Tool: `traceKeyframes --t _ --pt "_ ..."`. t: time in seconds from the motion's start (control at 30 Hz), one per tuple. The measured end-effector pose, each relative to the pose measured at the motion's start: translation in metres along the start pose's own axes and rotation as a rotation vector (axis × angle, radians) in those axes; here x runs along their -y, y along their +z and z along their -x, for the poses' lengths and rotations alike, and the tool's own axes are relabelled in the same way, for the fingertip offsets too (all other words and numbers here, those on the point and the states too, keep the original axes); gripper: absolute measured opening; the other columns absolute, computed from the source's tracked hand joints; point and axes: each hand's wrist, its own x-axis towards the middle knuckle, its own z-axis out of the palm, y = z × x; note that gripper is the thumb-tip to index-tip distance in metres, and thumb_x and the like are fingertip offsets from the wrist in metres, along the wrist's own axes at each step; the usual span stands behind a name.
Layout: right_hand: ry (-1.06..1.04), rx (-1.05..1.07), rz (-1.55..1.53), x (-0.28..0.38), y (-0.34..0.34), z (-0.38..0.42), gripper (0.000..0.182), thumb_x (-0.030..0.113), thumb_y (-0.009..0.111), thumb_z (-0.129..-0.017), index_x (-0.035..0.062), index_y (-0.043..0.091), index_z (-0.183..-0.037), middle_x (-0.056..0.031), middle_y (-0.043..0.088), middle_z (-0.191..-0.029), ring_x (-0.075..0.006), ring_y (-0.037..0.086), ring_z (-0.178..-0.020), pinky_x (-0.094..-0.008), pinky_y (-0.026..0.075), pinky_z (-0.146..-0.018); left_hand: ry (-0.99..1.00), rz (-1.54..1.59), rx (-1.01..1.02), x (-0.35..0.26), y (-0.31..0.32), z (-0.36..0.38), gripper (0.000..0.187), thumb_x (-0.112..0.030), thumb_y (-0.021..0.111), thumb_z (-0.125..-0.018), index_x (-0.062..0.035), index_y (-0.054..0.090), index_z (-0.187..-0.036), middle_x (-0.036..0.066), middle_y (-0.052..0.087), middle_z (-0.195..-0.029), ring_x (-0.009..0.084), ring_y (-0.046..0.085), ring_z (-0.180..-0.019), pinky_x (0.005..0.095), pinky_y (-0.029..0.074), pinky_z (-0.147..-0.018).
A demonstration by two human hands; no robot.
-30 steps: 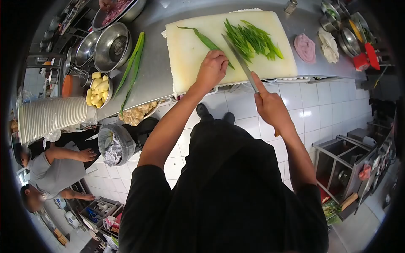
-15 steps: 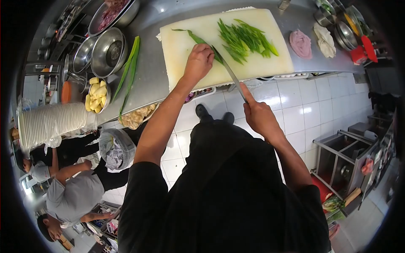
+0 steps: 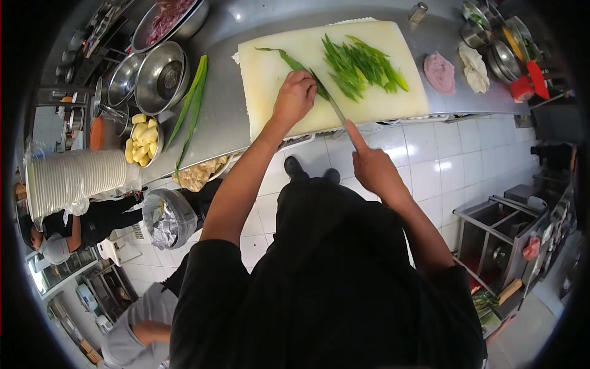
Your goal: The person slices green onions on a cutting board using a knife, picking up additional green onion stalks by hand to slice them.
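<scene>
- The right hand (image 3: 375, 172), nearest and just off the bench's front edge, is clenched around a knife (image 3: 335, 111); the handle is hidden in the fist, forefinger laid along the spine.
- The left hand (image 3: 296, 95) presses down on a green leaf (image 3: 289, 59) near the front edge of the cutting board (image 3: 270, 74), its fingertips covering the cut point.
- Cut green strips (image 3: 362, 61) lie piled toward the board's far right.
- Long leaves (image 3: 190, 104) lie on the bench (image 3: 224, 123), left of the board.
- Metal bowls (image 3: 161, 75) crowd the far-left corner, partly cut off.
</scene>
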Motion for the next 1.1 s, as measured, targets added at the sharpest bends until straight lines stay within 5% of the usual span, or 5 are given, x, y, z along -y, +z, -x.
traceKeyframes --t 0.3,0.43,0.6,1.1 --pt "-0.078 -0.218 0.163 -0.033 -0.003 -0.003 0.069 0.012 0.053 -0.093 0.0203 0.023 -0.155 -0.0278 0.062 -0.067 -0.0459 0.062 -0.067 -0.0551 0.051 -0.069 0.017 0.025 -0.058 0.0 0.003 0.001 0.006 -0.002 0.067 -0.079 -0.0002 0.071 -0.084 0.011 0.065 -0.096 0.0301 0.059 -0.096 0.0386 0.051 -0.086" --pt "-0.083 -0.201 0.078 -0.026 -0.01 -0.01 0.069 0.015 0.053 -0.096 0.0247 0.019 -0.156 -0.0288 0.062 -0.068 -0.0491 0.061 -0.067 -0.0581 0.048 -0.07 0.017 0.018 -0.04 -0.005 0.003 0.005 0.011 -0.003 0.067 -0.082 0.0 0.072 -0.092 0.013 0.066 -0.1 0.0317 0.06 -0.098 0.0389 0.051 -0.087" --pt "-0.059 -0.127 0.085 -0.008 -0.01 0.007 0.067 0.012 0.052 -0.094 0.018 0.024 -0.154 -0.0271 0.063 -0.068 -0.0466 0.062 -0.068 -0.0562 0.05 -0.071 0.003 0.069 -0.074 -0.026 0.007 0.019 0.012 -0.002 0.066 -0.082 0.0008 0.072 -0.092 0.013 0.066 -0.099 0.0321 0.06 -0.098 0.039 0.051 -0.087" --pt "-0.092 -0.095 0.111 -0.014 0.001 0.009 0.072 0.009 0.055 -0.092 0.0184 0.021 -0.155 -0.0259 0.062 -0.065 -0.0467 0.062 -0.065 -0.0561 0.05 -0.07 0.059 -0.007 -0.079 -0.005 0.004 0.004 0.006 0.0 0.066 -0.077 0.0011 0.07 -0.081 0.013 0.064 -0.094 0.0315 0.059 -0.094 0.0394 0.052 -0.083"
